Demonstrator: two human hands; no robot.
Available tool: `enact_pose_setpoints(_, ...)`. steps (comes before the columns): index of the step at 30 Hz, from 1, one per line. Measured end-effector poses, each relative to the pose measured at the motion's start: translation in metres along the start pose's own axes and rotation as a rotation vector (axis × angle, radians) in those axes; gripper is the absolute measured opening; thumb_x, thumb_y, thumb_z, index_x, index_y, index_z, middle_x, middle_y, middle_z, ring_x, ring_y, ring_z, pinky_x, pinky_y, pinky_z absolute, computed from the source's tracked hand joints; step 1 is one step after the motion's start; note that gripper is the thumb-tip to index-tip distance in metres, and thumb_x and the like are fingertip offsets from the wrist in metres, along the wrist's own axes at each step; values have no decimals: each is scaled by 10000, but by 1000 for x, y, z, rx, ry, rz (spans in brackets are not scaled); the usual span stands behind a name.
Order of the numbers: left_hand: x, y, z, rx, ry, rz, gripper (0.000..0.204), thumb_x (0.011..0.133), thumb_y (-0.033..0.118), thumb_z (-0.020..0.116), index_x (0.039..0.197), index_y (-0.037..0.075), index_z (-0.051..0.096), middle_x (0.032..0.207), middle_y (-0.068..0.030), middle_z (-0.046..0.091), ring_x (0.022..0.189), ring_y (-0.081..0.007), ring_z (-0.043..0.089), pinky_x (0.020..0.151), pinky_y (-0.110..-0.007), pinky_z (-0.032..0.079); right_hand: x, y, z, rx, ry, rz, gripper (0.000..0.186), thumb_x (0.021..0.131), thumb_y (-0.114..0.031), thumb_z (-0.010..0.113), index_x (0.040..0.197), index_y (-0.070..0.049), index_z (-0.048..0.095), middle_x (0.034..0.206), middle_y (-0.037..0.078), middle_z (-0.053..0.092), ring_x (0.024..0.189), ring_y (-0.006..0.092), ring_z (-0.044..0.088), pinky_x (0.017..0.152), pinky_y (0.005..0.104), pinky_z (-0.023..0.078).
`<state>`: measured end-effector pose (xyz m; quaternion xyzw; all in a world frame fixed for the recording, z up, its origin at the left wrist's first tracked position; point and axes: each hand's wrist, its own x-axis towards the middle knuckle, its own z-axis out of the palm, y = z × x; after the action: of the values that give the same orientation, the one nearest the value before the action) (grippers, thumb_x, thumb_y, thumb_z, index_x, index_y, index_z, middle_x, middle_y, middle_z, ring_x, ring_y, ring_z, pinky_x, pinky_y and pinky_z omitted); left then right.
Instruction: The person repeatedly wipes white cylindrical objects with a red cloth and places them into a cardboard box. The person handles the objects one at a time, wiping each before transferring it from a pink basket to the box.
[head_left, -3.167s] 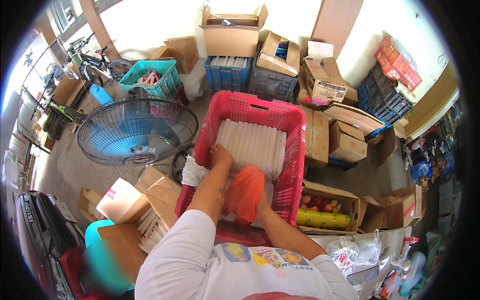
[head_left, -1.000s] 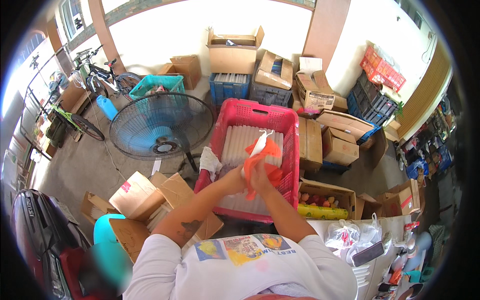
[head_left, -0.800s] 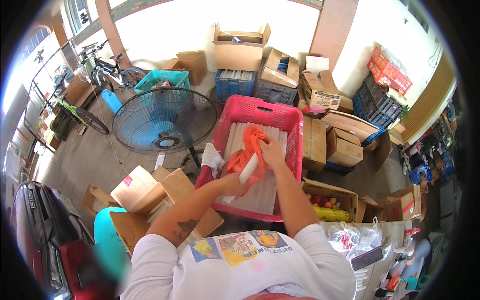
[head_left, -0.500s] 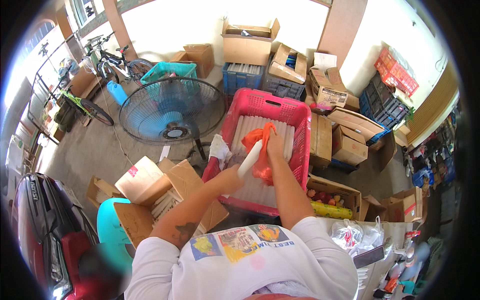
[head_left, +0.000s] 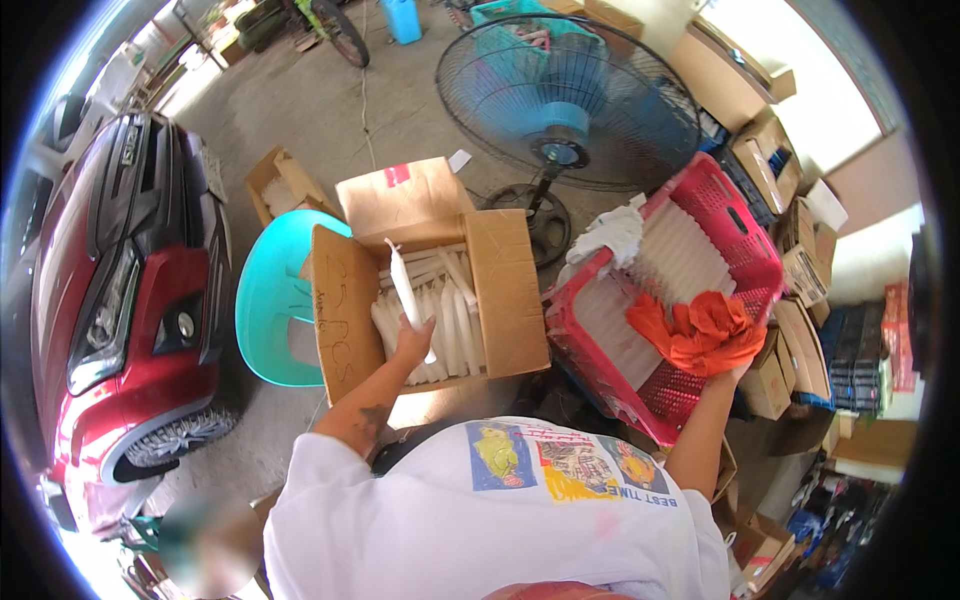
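A white candle (head_left: 403, 282) with its wick end up is in my left hand (head_left: 415, 342), whose fingers wrap its lower part. It stands tilted over an open cardboard box (head_left: 515, 300), where many white candles (head_left: 456, 325) lie. My right hand (head_left: 735, 374), mostly hidden, grips a crumpled orange cloth (head_left: 700, 332) above the right side of a pink plastic crate (head_left: 765, 262). Rows of white candles (head_left: 672, 258) fill part of that crate. On its left rim hangs a white cloth (head_left: 608, 238).
A large black-guarded fan (head_left: 565, 115) stands beyond the crate. Left of the box are a turquoise tub (head_left: 262, 300) and a dark red vehicle (head_left: 160, 350). A smaller carton (head_left: 285, 185) sits behind the tub. Stacked cardboard boxes (head_left: 765, 150) line the right side.
My left hand has carried the candle left from the crate to above the cardboard box. The orange cloth is off the candle and stays with my right hand. The view has turned left.
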<state>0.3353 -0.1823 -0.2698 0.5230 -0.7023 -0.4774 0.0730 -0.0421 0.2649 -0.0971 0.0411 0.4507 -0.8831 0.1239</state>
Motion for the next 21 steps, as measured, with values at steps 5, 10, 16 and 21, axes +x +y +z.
enact_pose_setpoints(5,1,-67,82,458,-40,-225,819,835,506,651,1297,-108,369,1156,-320,570,1109,-374,582,968,-444,431,22,32,-73,-63,74,23,577,946,-543,366,1284,-87,469,1230,108,529,1102,276,532,968,412,447)
enact_pose_setpoints(10,-13,-15,66,981,-841,6,666,847,558,597,1207,-2,602,1212,-218,603,1140,-377,566,949,-481,444,18,11,-74,29,-99,40,642,951,-568,313,1339,-80,464,1352,132,499,1194,321,515,1027,473,429)
enact_pose_setpoints(16,-39,232,18,509,-867,35,444,925,458,538,967,45,698,841,-151,696,819,-286,667,760,-386,504,-2,-13,-14,221,87,-19,670,950,-562,303,1321,-32,480,1324,163,526,1189,358,515,1011,508,427)
enact_pose_setpoints(21,-79,380,171,270,-873,859,430,868,383,639,1080,9,626,978,-164,654,919,-255,634,790,-347,503,7,-14,-16,392,-200,-11,639,949,-529,331,1267,-3,503,1252,188,562,1111,375,549,947,511,462)
